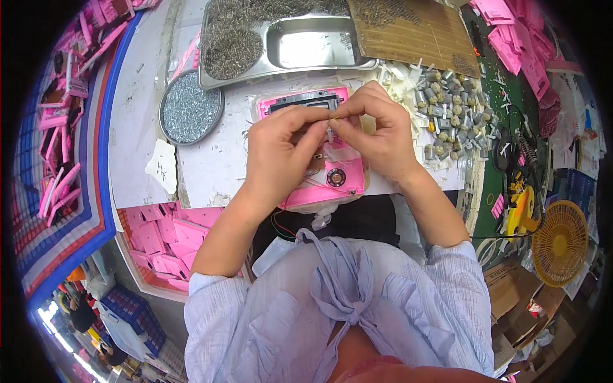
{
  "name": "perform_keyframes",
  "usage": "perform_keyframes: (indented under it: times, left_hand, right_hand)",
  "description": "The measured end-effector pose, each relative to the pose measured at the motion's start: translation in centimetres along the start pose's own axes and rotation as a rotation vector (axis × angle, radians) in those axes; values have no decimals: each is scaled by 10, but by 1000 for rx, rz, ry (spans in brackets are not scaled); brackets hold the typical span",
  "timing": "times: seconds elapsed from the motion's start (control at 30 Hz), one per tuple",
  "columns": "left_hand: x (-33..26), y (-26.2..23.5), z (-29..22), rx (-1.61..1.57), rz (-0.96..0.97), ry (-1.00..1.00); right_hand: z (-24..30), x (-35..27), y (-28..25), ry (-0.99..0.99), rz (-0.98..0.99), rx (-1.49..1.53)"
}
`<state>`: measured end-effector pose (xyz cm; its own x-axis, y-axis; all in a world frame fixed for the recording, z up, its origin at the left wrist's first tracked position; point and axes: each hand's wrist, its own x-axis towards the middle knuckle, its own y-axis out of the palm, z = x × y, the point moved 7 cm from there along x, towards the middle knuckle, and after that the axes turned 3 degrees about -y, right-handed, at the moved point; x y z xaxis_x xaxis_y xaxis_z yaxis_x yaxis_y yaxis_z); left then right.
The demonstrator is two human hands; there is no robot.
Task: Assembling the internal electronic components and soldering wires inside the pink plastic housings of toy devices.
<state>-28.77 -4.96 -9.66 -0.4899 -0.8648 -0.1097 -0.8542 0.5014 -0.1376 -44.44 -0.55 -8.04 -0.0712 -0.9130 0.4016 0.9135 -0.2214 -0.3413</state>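
A: Bench log, biggest item first. White worktable (137, 121), worn and scuffed. At its far edge, a rectangular steel tray (306, 48) with a heap of small metal springs (231, 50) at its left end.

B: Beside that?

A: A brown corrugated cardboard sheet (415, 32) to the right. Left of the tray, a round shallow dish of silvery screws (189, 110). Right of the hands, a loose pile of small cylindrical grey motors (450, 115).

B: The workpiece?

A: Pink plastic housing with a black rectangular frame (319, 147), flat on the table's near edge, directly under both hands. A round black part sits in its lower right.

B: Hands?

A: Left hand (281, 153) and right hand (380, 131) meet above the housing, fingertips pinched together on a tiny grey metal part (330, 133). Both narrow; cannot tell what the part is.
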Motion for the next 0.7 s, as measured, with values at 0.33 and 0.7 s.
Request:
perform_keyframes:
  times: [0.33,0.7]
  left_hand:
    - [4,1,4,51,-9,-8]
    - [-7,18,-34,647,-14,582]
  right_hand:
    - [16,-14,-10,-194,-57,-257]
    - [-14,-286,-297,422,-1281,338]
